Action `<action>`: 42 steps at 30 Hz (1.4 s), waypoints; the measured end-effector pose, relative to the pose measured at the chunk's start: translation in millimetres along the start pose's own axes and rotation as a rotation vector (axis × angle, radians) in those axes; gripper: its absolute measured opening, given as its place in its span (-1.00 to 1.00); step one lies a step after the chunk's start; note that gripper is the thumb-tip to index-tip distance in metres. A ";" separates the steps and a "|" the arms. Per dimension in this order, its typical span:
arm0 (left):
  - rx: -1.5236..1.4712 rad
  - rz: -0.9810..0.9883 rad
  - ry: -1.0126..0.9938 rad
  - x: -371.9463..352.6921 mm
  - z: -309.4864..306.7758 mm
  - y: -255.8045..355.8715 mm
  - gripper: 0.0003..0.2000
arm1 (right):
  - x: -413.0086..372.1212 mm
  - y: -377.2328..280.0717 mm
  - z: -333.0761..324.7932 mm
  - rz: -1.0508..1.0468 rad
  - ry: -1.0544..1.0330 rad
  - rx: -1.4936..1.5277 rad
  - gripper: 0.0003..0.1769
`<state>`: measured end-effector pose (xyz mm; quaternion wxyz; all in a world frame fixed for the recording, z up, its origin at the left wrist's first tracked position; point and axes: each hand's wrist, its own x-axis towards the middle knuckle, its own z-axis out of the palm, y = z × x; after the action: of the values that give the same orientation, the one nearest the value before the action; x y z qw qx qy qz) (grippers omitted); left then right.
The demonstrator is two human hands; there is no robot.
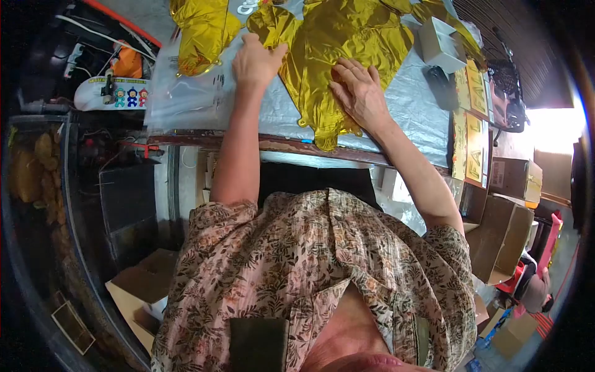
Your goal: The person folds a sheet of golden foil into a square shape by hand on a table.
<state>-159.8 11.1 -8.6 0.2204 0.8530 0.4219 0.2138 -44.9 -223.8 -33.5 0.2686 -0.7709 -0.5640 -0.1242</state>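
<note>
A deflated gold foil balloon [319, 68] lies spread and wrinkled on the table, its narrow tabbed end hanging at the front edge. My right hand [361, 93] rests on its right part, fingers loosely bent and apart. At the balloon's left edge is my left hand [257, 61], with fingers spread and the thumb side touching the foil. To the left of that hand lies another gold foil piece [207, 37], also flat and creased.
Silvery sheeting covers the table [415, 118]. At the right are a white open box [441, 44], a black object [437, 77] and yellow lettered boxes [472, 146]. A printed skateboard deck [114, 94] sits left of the table. Cardboard boxes [502, 239] stand at lower right, near another person [534, 291].
</note>
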 end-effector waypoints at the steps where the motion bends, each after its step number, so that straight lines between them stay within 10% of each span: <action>1: -0.009 0.008 -0.047 -9.9 -6.4 2.2 -0.20 | -0.4 -0.3 -0.4 0.001 0.000 -0.001 -0.59; 9: -0.150 0.136 0.088 -31.3 10.6 6.4 -0.22 | 0.7 -1.5 -2.0 0.023 -0.043 0.007 -0.56; 11: -0.363 0.185 0.332 -23.6 25.9 7.4 -0.25 | 1.4 -0.8 -0.6 0.012 -0.031 -0.008 -0.56; 16: -1.000 0.272 0.197 -16.9 19.7 39.8 -0.38 | -1.0 -1.0 -1.9 0.017 -0.045 -0.021 -0.56; 26: -0.816 0.658 -0.690 4.5 18.6 47.3 -0.62 | 2.7 -4.1 -5.9 0.013 -0.049 0.012 -0.56; 32: -0.908 0.423 -0.356 34.0 0.4 -3.3 -0.71 | 5.8 -7.9 -10.9 0.035 -0.076 0.020 -0.57; 37: -0.232 0.977 -0.257 24.6 40.5 11.8 -0.56 | 8.3 -10.5 -13.2 0.054 -0.120 -0.014 -0.56; 42: -0.097 0.907 -0.387 17.9 59.4 23.6 -0.45 | 9.3 -10.9 -13.7 0.073 -0.142 -0.011 -0.53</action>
<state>-102.4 1.1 -40.5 0.2190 0.9635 -0.0507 0.1452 -50.4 -221.6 -14.6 0.2278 -0.7994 -0.5525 -0.0625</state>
